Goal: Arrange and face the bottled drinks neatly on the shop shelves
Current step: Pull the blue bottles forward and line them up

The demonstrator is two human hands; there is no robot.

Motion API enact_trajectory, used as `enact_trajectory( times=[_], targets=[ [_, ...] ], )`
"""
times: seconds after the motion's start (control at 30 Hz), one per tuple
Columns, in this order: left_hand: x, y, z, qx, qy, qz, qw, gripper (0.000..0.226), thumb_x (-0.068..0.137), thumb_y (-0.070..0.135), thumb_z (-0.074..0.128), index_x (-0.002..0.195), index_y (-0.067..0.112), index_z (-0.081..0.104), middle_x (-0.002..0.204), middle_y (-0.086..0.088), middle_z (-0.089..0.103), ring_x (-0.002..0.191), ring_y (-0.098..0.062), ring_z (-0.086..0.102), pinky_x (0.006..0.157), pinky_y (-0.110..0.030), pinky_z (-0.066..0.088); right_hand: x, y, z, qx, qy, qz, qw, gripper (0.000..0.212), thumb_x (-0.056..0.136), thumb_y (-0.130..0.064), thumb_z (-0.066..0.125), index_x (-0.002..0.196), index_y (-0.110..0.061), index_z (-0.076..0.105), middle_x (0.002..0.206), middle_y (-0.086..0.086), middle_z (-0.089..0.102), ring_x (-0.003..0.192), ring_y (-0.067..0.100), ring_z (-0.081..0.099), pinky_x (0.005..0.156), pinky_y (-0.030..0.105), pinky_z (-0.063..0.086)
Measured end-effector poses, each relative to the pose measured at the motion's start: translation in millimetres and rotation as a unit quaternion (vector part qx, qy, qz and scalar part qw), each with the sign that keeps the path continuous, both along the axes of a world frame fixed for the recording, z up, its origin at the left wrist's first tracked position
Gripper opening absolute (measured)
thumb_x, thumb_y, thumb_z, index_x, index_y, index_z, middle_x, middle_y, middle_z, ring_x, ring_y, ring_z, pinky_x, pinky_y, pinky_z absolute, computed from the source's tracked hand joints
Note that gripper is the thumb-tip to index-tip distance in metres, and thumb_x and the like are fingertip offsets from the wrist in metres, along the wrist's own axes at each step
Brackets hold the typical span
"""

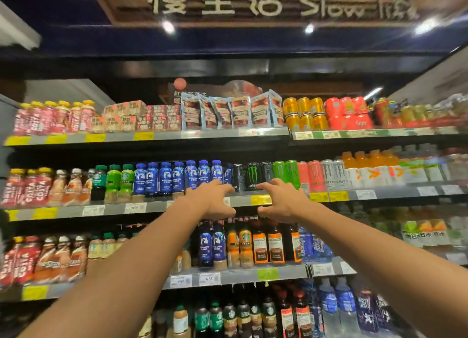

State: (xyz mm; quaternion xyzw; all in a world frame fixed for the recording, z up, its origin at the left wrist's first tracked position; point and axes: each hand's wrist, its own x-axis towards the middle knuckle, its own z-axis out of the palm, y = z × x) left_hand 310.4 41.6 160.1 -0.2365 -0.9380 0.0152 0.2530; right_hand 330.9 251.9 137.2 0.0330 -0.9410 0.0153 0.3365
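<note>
Both my arms reach up toward the second shelf [243,201]. My left hand [211,201] hovers with fingers spread in front of the shelf edge, just below the row of blue bottles [178,177]. My right hand [281,202] is also open, its fingertips near the foot of the black energy cans [254,175]. Neither hand holds anything. Green-capped bottles [114,182] stand left of the blue ones, and green cans [286,172] stand right of the black ones. The view is slightly blurred.
The top shelf [215,133] carries red bottles, cartons, pouches and gold cans [305,113]. On the shelf below my hands stand coffee bottles [244,244] and blue bottles [212,244]. The lowest row holds dark bottles [243,315]. A sign [253,3] hangs overhead.
</note>
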Motion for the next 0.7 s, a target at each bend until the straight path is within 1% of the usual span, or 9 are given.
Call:
enact_trajectory(
  times=[0.1, 0.23, 0.33, 0.43, 0.57, 0.7],
  targets=[
    [5, -8, -3, 0.01, -0.005, 0.011, 1.0, 0.072, 0.081, 0.053, 0.058, 0.146, 0.036, 0.031, 0.149, 0.0, 0.033, 0.134, -0.029, 0.038, 0.104, -0.062, 0.033, 1, 2, -3, -0.001, -0.007, 0.01, 1.0, 0.079, 0.079, -0.057, 0.06, 0.149, -0.034, 0.03, 0.154, 0.005, 0.033, 0.135, 0.031, 0.038, 0.106, 0.058, 0.037],
    [-5, -27, -10, 0.003, -0.024, 0.035, 0.999, 0.072, 0.083, 0.05, 0.06, 0.146, 0.034, 0.031, 0.151, -0.002, 0.03, 0.135, -0.03, 0.036, 0.105, -0.055, 0.036, 1, 11, -7, -0.006, -0.015, 0.004, 1.0, 0.075, 0.082, -0.048, 0.064, 0.148, -0.027, 0.035, 0.152, 0.007, 0.035, 0.131, 0.029, 0.043, 0.104, 0.049, 0.043],
    [-26, -42, -11, 0.009, -0.045, 0.059, 0.997, 0.077, 0.079, 0.051, 0.063, 0.147, 0.035, 0.03, 0.154, -0.002, 0.027, 0.139, -0.03, 0.031, 0.108, -0.059, 0.033, -5, 25, -5, -0.024, -0.032, 0.01, 0.999, 0.073, 0.083, -0.039, 0.066, 0.147, -0.024, 0.036, 0.151, 0.009, 0.035, 0.13, 0.029, 0.044, 0.105, 0.045, 0.044],
    [-50, -49, -11, 0.024, -0.053, 0.066, 0.996, 0.078, 0.079, 0.048, 0.065, 0.146, 0.036, 0.029, 0.154, -0.004, 0.027, 0.14, -0.03, 0.029, 0.109, -0.057, 0.034, -20, 33, 5, -0.034, -0.034, 0.006, 0.999, 0.071, 0.085, -0.034, 0.067, 0.147, -0.021, 0.036, 0.15, 0.011, 0.036, 0.132, 0.029, 0.043, 0.107, 0.044, 0.042],
    [-81, -44, -7, 0.028, -0.037, 0.068, 0.997, 0.08, 0.08, 0.045, 0.065, 0.149, 0.032, 0.025, 0.153, -0.003, 0.029, 0.139, -0.028, 0.03, 0.109, -0.054, 0.034, -51, 35, 22, -0.044, -0.03, 0.005, 0.999, 0.07, 0.085, -0.031, 0.067, 0.147, -0.019, 0.036, 0.149, 0.012, 0.038, 0.13, 0.029, 0.045, 0.106, 0.043, 0.042],
    [-113, -26, 2, 0.047, -0.01, 0.062, 0.997, 0.074, 0.085, 0.038, 0.064, 0.147, 0.024, 0.027, 0.149, -0.004, 0.034, 0.136, -0.028, 0.035, 0.106, -0.051, 0.034, -86, 41, 29, -0.061, -0.018, 0.012, 0.998, 0.068, 0.087, -0.028, 0.067, 0.147, -0.017, 0.036, 0.147, 0.013, 0.04, 0.13, 0.029, 0.046, 0.107, 0.038, 0.039]
  ],
)
